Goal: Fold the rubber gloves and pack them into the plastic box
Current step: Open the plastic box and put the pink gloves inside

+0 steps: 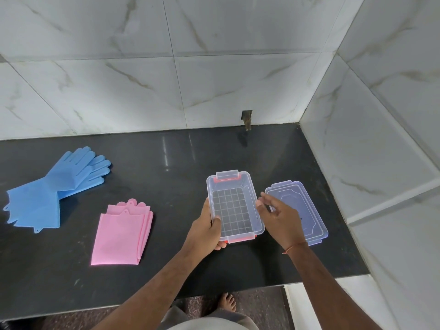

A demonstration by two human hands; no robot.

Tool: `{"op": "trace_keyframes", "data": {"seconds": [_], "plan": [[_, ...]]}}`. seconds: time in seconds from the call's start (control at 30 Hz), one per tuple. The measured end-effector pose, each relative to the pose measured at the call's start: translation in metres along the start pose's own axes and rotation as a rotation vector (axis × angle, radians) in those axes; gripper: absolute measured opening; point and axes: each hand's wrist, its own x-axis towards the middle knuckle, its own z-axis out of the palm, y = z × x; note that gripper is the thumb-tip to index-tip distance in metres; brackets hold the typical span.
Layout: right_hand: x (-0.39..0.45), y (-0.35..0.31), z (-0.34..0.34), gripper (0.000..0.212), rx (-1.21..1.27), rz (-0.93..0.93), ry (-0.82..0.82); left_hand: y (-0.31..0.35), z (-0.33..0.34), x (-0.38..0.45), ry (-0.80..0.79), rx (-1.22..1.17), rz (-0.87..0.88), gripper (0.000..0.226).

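Box point(234, 206) empty, lid point(309, 210) off beside it. Left hand point(207, 228) clasps its near-left rim; right hand point(277, 216) released, alongside. Steady box, then load pink gloves point(122, 234) flat.

Black counter point(142, 277) sitting in a corner; white marble wall tiles point(119, 79) running from 9 to 3 o'clock.
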Motion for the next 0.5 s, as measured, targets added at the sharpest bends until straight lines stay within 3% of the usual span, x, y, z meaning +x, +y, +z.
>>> {"op": "trace_keyframes", "data": {"seconds": [0.07, 0.17, 0.3, 0.4, 0.5], "plan": [[0.0, -0.005, 0.004, 0.057, -0.051, -0.037, -0.073, 0.0, 0.002, 0.001, 0.005, -0.003, 0.002, 0.059], [0.0, -0.005, 0.007, 0.046, -0.086, -0.026, -0.046, -0.001, 0.002, 0.003, 0.005, -0.018, 0.012, 0.059], [-0.005, -0.011, 0.007, 0.052, -0.137, -0.018, -0.002, -0.008, -0.003, 0.004, -0.009, -0.009, -0.009, 0.068], [-0.007, -0.019, 0.007, 0.05, -0.239, -0.129, 0.124, -0.026, -0.02, 0.003, 0.053, 0.031, -0.054, 0.075], [-0.005, -0.034, 0.018, 0.039, -0.318, -0.312, 0.213, -0.054, -0.051, -0.006, 0.19, 0.035, -0.008, 0.06]]}}
